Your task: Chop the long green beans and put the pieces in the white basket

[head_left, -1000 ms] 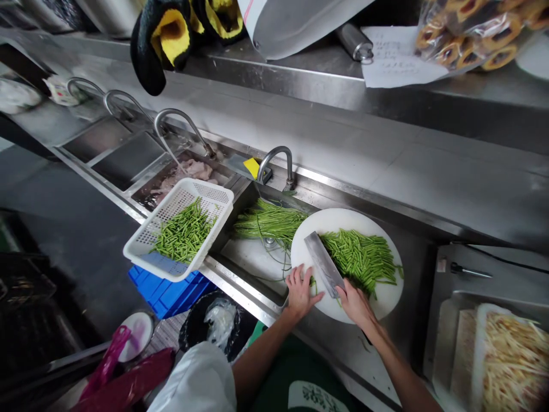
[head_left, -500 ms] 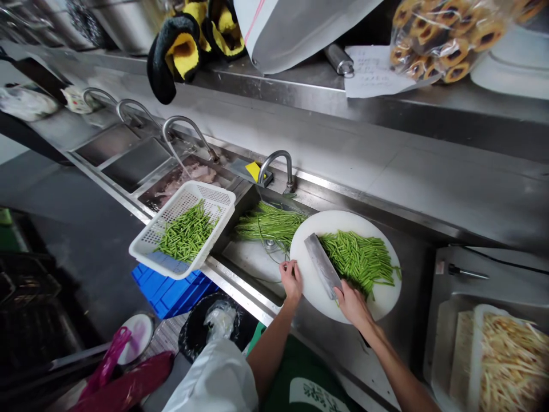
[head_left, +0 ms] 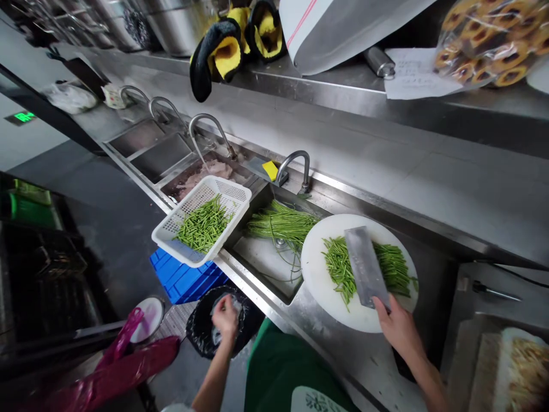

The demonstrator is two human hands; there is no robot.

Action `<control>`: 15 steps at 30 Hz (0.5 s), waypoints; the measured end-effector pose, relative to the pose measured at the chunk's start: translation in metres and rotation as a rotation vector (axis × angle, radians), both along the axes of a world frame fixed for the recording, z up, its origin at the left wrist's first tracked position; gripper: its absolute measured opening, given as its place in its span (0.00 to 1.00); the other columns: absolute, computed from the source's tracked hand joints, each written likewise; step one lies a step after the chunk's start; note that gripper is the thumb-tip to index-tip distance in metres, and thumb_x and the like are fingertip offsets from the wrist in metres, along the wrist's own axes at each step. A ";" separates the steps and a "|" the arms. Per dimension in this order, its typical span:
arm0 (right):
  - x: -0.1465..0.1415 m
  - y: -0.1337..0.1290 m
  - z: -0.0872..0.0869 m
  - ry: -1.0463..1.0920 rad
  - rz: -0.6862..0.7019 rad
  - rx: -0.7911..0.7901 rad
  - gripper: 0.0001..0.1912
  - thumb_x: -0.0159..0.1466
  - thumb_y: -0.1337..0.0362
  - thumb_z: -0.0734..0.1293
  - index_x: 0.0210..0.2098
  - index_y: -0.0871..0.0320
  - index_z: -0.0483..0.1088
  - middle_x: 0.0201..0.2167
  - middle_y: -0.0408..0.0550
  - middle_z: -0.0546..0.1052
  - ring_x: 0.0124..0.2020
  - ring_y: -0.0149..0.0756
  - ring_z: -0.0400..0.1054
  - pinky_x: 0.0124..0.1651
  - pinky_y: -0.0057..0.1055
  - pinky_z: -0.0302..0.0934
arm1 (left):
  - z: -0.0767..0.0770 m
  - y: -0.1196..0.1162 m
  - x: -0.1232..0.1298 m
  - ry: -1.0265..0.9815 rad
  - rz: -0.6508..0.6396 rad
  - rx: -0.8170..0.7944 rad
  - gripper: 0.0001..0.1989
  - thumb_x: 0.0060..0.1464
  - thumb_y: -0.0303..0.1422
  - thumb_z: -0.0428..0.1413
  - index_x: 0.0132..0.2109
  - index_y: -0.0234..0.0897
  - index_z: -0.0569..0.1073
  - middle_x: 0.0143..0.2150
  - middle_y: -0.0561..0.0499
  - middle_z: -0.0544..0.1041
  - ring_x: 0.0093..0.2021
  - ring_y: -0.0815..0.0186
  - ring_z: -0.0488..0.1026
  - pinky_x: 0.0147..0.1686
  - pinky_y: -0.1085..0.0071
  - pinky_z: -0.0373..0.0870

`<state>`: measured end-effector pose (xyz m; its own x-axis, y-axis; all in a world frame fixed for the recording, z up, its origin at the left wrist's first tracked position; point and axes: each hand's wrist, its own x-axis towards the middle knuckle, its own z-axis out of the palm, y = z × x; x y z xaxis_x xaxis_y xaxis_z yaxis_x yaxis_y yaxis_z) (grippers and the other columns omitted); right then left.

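As the right hand (head_left: 397, 327) clasps the cleaver (head_left: 367, 268) by its handle end: the broad grey blade lies between two parts of a heap of cut green stalks (head_left: 338, 263).
Left hand (head_left: 226, 318): fingers curled over a bin (head_left: 201, 337) lined with crinkled black plastic; whether they hold anything, I cannot tell.
Board (head_left: 316, 289): round, smooth, white, on the metal worktop (head_left: 315, 329).
Cleaver handling: probably weighty, rigid; best held by its handle.
Stalk handling: likely light, springy, perhaps slippery; best scooped in loose handfuls.
Basket (head_left: 232, 193): white, perforated plastic with more short stalks, beside the sink (head_left: 253, 257) holding long, thin ones.
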<state>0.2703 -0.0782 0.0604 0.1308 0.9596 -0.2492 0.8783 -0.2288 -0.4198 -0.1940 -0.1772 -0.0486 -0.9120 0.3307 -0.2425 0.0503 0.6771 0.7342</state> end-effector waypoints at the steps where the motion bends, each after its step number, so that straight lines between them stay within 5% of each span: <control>1: 0.010 -0.002 0.003 -0.008 -0.048 0.014 0.22 0.65 0.46 0.55 0.40 0.56 0.70 0.31 0.56 0.80 0.36 0.48 0.75 0.35 0.34 0.62 | -0.003 -0.024 -0.030 0.069 0.049 -0.101 0.18 0.51 0.45 0.53 0.38 0.35 0.76 0.31 0.45 0.77 0.35 0.54 0.75 0.33 0.63 0.71; 4: 0.037 -0.007 0.007 -0.038 -0.165 0.022 0.23 0.63 0.45 0.55 0.38 0.55 0.70 0.27 0.54 0.78 0.31 0.48 0.74 0.33 0.36 0.62 | -0.011 -0.071 -0.092 0.139 0.020 -0.406 0.22 0.43 0.47 0.59 0.41 0.36 0.77 0.41 0.38 0.78 0.46 0.41 0.75 0.38 0.53 0.72; 7: 0.053 -0.015 0.006 -0.059 -0.227 0.023 0.22 0.62 0.45 0.56 0.37 0.55 0.70 0.23 0.50 0.76 0.27 0.46 0.72 0.32 0.37 0.62 | -0.006 -0.062 -0.096 0.247 -0.066 -0.440 0.25 0.44 0.49 0.57 0.44 0.37 0.76 0.50 0.35 0.76 0.50 0.37 0.73 0.40 0.48 0.72; 10: 0.058 -0.030 0.004 -0.079 -0.276 -0.022 0.20 0.62 0.45 0.55 0.34 0.53 0.68 0.18 0.47 0.73 0.23 0.45 0.69 0.32 0.37 0.60 | 0.017 -0.001 -0.040 0.243 -0.430 -0.092 0.17 0.52 0.46 0.51 0.37 0.38 0.75 0.41 0.41 0.79 0.44 0.50 0.75 0.45 0.55 0.72; 13: 0.058 -0.046 0.004 -0.077 -0.318 -0.066 0.19 0.62 0.45 0.55 0.32 0.51 0.65 0.16 0.44 0.70 0.20 0.44 0.67 0.31 0.37 0.59 | 0.041 0.079 0.056 0.139 -0.772 0.205 0.18 0.58 0.43 0.47 0.35 0.37 0.76 0.37 0.42 0.78 0.40 0.55 0.74 0.43 0.59 0.71; 15: 0.057 -0.057 0.004 -0.072 -0.340 -0.079 0.19 0.62 0.44 0.54 0.30 0.50 0.63 0.15 0.43 0.69 0.19 0.44 0.67 0.29 0.37 0.58 | 0.048 0.125 0.125 0.058 -0.980 0.265 0.16 0.58 0.41 0.49 0.34 0.37 0.77 0.35 0.45 0.78 0.37 0.60 0.74 0.40 0.66 0.70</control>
<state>0.3273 -0.1351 0.0647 0.4595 0.8363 -0.2991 0.7732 -0.5423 -0.3287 -0.0694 -0.0526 -0.0007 -0.2187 0.9756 -0.0168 0.5364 0.1346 0.8332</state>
